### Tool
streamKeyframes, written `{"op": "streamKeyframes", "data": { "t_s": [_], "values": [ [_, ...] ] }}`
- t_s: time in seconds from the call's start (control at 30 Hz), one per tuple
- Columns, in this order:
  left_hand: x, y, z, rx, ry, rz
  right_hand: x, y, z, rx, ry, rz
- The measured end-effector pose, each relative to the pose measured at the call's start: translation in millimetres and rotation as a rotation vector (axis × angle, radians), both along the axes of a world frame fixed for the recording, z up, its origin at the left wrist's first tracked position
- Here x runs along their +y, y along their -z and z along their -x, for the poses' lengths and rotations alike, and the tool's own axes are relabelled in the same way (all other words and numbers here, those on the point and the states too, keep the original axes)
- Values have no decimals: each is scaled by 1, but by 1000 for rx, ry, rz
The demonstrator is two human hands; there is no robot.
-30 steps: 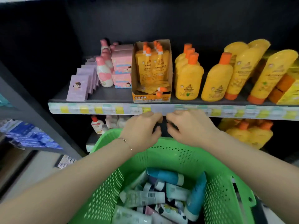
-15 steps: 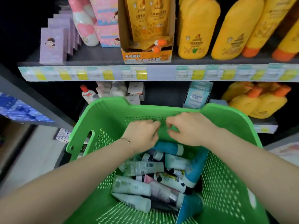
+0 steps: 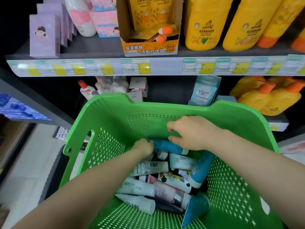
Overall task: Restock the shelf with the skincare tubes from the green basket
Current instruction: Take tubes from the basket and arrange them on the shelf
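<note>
Retail shop aisle, as I see it: a shelf (image 3: 99, 48) fronted by what look like price tags (image 3: 135, 67), print blurred, stocked with rows of identical yellow bottles (image 3: 203, 27).

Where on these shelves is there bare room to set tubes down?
Upper shelf: a bare strip in front of the pink boxes, between the purple boxes and the orange display carton. Lower shelf: a dark gap between the white boxes and the Johnson's pack. The yellow bottles crowd the right side.
</note>
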State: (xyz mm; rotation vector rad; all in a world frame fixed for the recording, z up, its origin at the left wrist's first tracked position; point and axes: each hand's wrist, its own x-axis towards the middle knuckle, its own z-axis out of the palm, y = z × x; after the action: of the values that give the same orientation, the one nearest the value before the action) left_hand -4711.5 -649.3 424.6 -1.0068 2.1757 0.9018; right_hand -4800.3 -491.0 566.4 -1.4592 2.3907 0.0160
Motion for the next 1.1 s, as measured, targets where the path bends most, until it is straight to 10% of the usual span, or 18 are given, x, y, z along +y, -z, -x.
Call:
{"op": "streamKeyframes", "data": {
  "t_s": [0.37,1.1],
  "values": [
    [10,-12,10,42,-642,-518,-1,-4,6,-23,65,75],
    [-8,-122,-29,566,114,4,-1,1,3,-83,142,61]
  ]
}}
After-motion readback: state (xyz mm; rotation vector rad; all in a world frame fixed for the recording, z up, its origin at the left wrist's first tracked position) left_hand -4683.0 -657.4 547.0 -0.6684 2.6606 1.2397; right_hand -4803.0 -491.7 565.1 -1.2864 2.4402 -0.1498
